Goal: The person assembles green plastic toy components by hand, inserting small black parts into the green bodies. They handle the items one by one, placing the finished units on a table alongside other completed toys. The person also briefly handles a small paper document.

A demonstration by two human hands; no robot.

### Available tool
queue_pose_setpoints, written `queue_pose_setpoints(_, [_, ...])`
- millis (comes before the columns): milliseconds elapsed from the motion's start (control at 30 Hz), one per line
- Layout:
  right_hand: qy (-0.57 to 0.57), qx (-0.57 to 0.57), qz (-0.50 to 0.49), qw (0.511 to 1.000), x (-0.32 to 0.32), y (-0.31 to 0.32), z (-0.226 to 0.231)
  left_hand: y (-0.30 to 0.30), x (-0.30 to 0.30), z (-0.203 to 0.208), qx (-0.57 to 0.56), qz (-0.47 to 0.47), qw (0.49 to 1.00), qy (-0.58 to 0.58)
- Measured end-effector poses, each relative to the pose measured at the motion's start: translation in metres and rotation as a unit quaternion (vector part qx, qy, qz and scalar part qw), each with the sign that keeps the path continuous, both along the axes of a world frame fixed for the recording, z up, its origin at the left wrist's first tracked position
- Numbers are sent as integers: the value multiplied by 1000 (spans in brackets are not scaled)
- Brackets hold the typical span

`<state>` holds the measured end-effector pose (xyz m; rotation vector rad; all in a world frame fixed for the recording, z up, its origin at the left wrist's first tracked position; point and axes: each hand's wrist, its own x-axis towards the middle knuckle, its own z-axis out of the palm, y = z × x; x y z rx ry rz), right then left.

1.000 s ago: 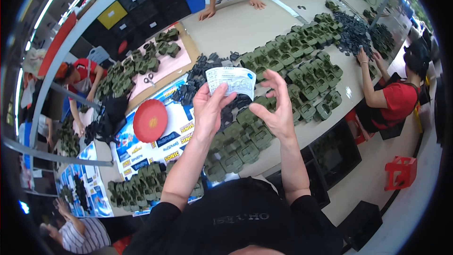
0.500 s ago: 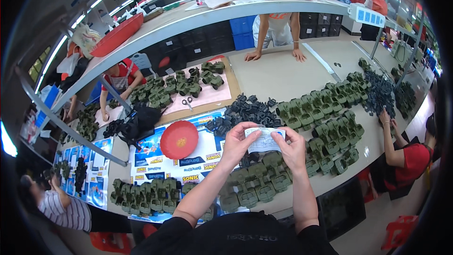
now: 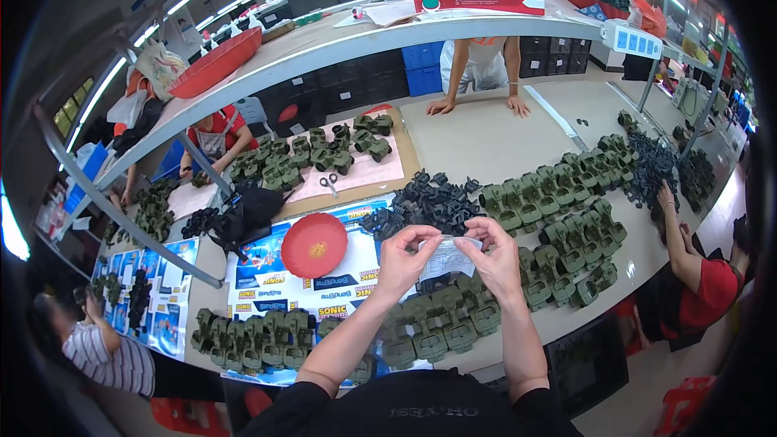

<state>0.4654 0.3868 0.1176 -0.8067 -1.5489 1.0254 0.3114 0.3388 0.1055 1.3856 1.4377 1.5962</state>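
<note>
Now both hands pinch small clear sheet [image 3: 447, 257]: left hand [image 3: 402, 257], right hand [image 3: 495, 255], above green toy parts [image 3: 441, 320] at desk [image 3: 486, 142] near edge. Likely peeling; next needs careful fingertip separation.

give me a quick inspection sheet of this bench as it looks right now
surface: pale worktable, partly covered by printed blue sheets
job's things: small clear sheet with print held over a row of olive green moulded parts
clutter: red round dish, heap of dark plastic pieces, scissors on a pink mat, more green parts in rows
hands: left hand and right hand each pinch one end of the sheet
cables: nothing seen
surroundings: other people at the table edges, a shelf overhead with a red basin
</note>
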Motion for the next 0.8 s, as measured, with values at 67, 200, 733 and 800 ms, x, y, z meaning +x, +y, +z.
queue_pose_setpoints(67, [-14,-1,7,1000,-2,0,2,-3,0,3,-4,-6,1000,-5])
queue_pose_setpoints(200, [-34,-21,31,999,-6,6,2,-10,-1,14,-3,2,1000,6])
queue_pose_setpoints(733, [3,-66,127,990,-43,-10,6,-27,-38,5,28,-43,979,-198])
queue_pose_setpoints(800, [15,-63,129,990,-42,-10,14,-25,-38,9,25,-52,980,-192])
